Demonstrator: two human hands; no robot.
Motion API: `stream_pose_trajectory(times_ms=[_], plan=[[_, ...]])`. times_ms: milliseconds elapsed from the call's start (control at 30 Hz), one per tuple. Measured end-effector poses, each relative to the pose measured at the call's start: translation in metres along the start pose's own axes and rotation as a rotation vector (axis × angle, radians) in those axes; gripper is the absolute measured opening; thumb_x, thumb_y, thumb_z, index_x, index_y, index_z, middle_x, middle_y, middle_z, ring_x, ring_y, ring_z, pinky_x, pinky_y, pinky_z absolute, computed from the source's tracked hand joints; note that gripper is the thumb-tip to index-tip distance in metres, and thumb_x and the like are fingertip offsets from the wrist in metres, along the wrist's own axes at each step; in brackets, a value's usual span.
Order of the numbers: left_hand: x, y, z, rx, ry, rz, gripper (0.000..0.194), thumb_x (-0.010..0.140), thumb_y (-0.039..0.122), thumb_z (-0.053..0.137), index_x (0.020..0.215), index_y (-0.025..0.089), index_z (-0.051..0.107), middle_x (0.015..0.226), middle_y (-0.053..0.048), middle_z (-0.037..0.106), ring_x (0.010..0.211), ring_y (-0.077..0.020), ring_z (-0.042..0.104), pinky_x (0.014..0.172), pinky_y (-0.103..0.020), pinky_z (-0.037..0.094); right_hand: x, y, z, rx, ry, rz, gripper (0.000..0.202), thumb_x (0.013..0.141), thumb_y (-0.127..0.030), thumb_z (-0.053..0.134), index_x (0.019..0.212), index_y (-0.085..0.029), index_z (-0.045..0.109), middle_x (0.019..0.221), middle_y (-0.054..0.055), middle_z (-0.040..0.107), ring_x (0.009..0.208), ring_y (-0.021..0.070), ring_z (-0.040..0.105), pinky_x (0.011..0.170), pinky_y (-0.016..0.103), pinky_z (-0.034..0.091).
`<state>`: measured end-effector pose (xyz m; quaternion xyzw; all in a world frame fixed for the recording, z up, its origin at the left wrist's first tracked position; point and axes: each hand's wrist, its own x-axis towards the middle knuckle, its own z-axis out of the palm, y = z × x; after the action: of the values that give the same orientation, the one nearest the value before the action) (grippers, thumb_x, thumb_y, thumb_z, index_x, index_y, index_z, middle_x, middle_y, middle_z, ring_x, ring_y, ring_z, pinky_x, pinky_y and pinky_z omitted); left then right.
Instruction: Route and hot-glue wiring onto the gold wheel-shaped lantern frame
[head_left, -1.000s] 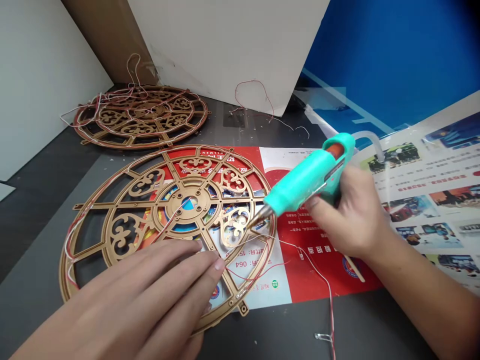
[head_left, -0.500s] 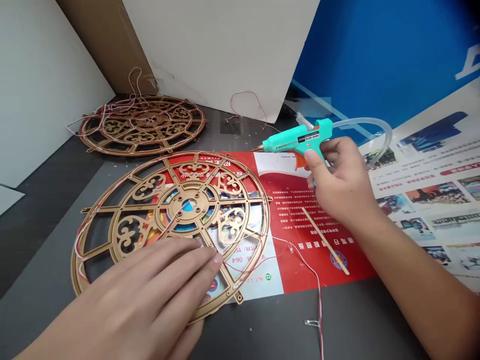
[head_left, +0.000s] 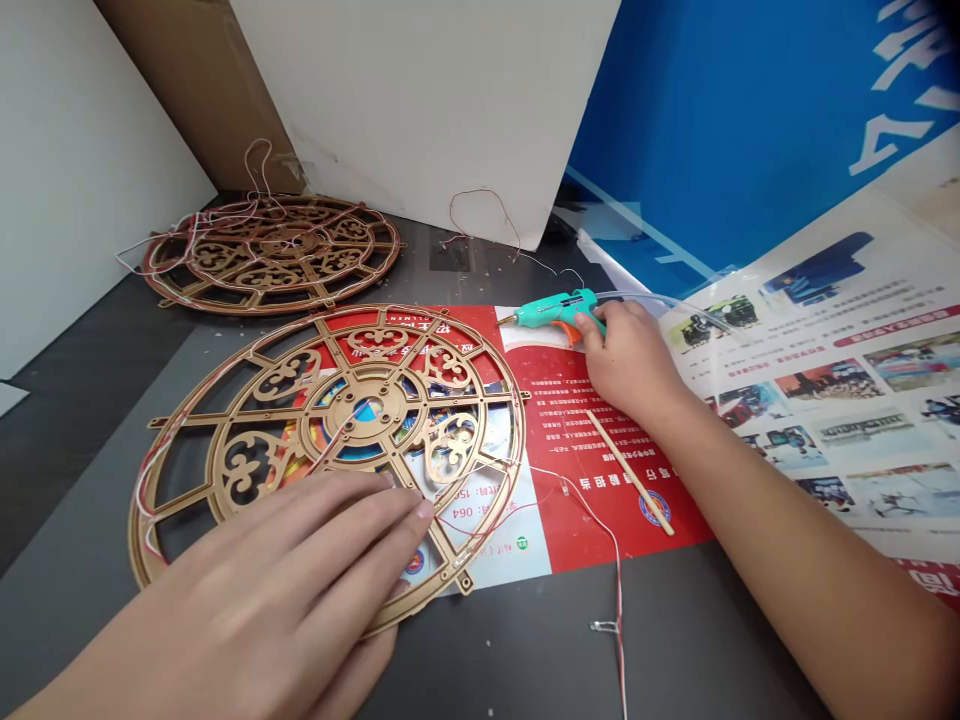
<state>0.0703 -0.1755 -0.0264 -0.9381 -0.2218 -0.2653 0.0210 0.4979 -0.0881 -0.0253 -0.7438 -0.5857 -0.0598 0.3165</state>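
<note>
The left hand (head_left: 277, 595) clasps the near edge of the gold wheel (head_left: 394, 416), while the right hand (head_left: 634, 358) grips a teal glue gun (head_left: 551, 308), a wooden stick (head_left: 630, 472) lying nearby.

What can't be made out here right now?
In the head view:
Round gold openwork frame: near-left part under the left hand.
Turquoise glue gun: handle mostly behind the right hand.
Thin red-and-white wire: lower end cut off by the bottom edge.
Red-and-white paper: smallest print unreadable.
</note>
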Motion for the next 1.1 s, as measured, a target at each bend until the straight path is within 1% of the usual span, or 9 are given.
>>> stream_pose_trajectory(times_ms=[67, 167, 233, 300, 367, 467, 633, 933, 1100], plan=[[0.003, -0.001, -0.001, -0.002, 0.005, 0.007, 0.061, 0.115, 0.027, 0.077, 0.175, 0.033, 0.08, 0.16, -0.005, 0.091, 0.155, -0.0304, 0.084, 0.149, -0.047, 0.061, 0.0, -0.003, -0.003, -0.002, 0.013, 0.008, 0.008, 0.113, -0.031, 0.076, 0.116, -0.024, 0.077, 0.127, 0.023, 0.081, 0.13, 0.0484, 0.076, 0.122, 0.07, 0.064], [0.009, 0.0, -0.003, 0.017, 0.001, 0.024, 0.057, 0.115, 0.021, 0.073, 0.171, 0.029, 0.081, 0.159, -0.006, 0.091, 0.156, -0.0287, 0.082, 0.153, -0.045, 0.056, -0.008, -0.021, -0.021, 0.011, 0.042, -0.014, 0.022, 0.108, -0.028, 0.08, 0.129, -0.02, 0.081, 0.142, 0.026, 0.08, 0.139, 0.0504, 0.075, 0.127, 0.073, 0.061], [0.012, 0.003, -0.005, 0.022, -0.015, 0.037, 0.055, 0.115, 0.018, 0.07, 0.168, 0.027, 0.082, 0.157, -0.006, 0.09, 0.154, -0.0274, 0.082, 0.154, -0.044, 0.054, -0.022, -0.041, -0.038, 0.127, 0.0, -0.166, 0.015, 0.11, -0.025, 0.076, 0.122, -0.023, 0.085, 0.133, 0.02, 0.082, 0.13, 0.0437, 0.078, 0.123, 0.066, 0.063], [0.014, 0.005, -0.006, 0.024, -0.027, 0.045, 0.055, 0.116, 0.018, 0.07, 0.169, 0.026, 0.081, 0.156, -0.005, 0.09, 0.152, -0.0275, 0.082, 0.15, -0.044, 0.057, -0.041, -0.062, -0.056, 0.355, -0.206, -0.371, 0.016, 0.115, -0.029, 0.077, 0.124, -0.027, 0.09, 0.127, 0.014, 0.084, 0.123, 0.0378, 0.08, 0.117, 0.06, 0.066], [0.014, 0.006, -0.008, 0.019, -0.037, 0.045, 0.055, 0.117, 0.022, 0.071, 0.171, 0.026, 0.08, 0.155, -0.006, 0.09, 0.152, -0.0284, 0.082, 0.146, -0.046, 0.061, -0.059, -0.081, -0.068, 0.471, -0.463, -0.543, 0.018, 0.117, -0.035, 0.085, 0.129, -0.026, 0.095, 0.132, 0.014, 0.086, 0.129, 0.0376, 0.08, 0.118, 0.058, 0.066], [0.011, 0.006, -0.009, -0.003, -0.047, 0.013, 0.059, 0.117, 0.027, 0.075, 0.176, 0.029, 0.077, 0.154, -0.006, 0.09, 0.153, -0.0298, 0.082, 0.145, -0.047, 0.064, -0.075, -0.097, -0.075, 0.501, -0.649, -0.619, 0.018, 0.12, -0.035, 0.087, 0.129, -0.025, 0.099, 0.136, 0.015, 0.088, 0.132, 0.0372, 0.076, 0.117, 0.056, 0.066], [0.006, 0.006, -0.01, -0.029, -0.049, -0.015, 0.059, 0.115, 0.031, 0.078, 0.175, 0.032, 0.079, 0.155, -0.004, 0.09, 0.154, -0.0304, 0.083, 0.145, -0.049, 0.066, -0.08, -0.103, -0.068, 0.5, -0.647, -0.668, 0.021, 0.12, -0.042, 0.092, 0.121, -0.022, 0.099, 0.128, 0.014, 0.089, 0.125, 0.0361, 0.074, 0.113, 0.056, 0.064], [0.009, 0.008, -0.012, -0.041, -0.068, -0.018, 0.063, 0.115, 0.027, 0.076, 0.177, 0.031, 0.076, 0.155, -0.003, 0.091, 0.156, -0.029, 0.083, 0.143, -0.047, 0.068, -0.086, -0.105, -0.065, 0.524, -0.661, -0.666, 0.027, 0.131, -0.027, 0.076, 0.118, -0.023, 0.099, 0.126, 0.011, 0.089, 0.126, 0.0322, 0.077, 0.107, 0.053, 0.061], [0.01, 0.006, -0.013, -0.038, -0.086, -0.02, 0.059, 0.119, 0.028, 0.072, 0.178, 0.031, 0.074, 0.162, 0.0, 0.089, 0.163, -0.0251, 0.079, 0.153, -0.042, 0.058, -0.087, -0.103, -0.066, 0.529, -0.662, -0.638, 0.027, 0.131, -0.021, 0.073, 0.115, -0.023, 0.095, 0.124, 0.009, 0.09, 0.121, 0.0297, 0.077, 0.104, 0.049, 0.06]])
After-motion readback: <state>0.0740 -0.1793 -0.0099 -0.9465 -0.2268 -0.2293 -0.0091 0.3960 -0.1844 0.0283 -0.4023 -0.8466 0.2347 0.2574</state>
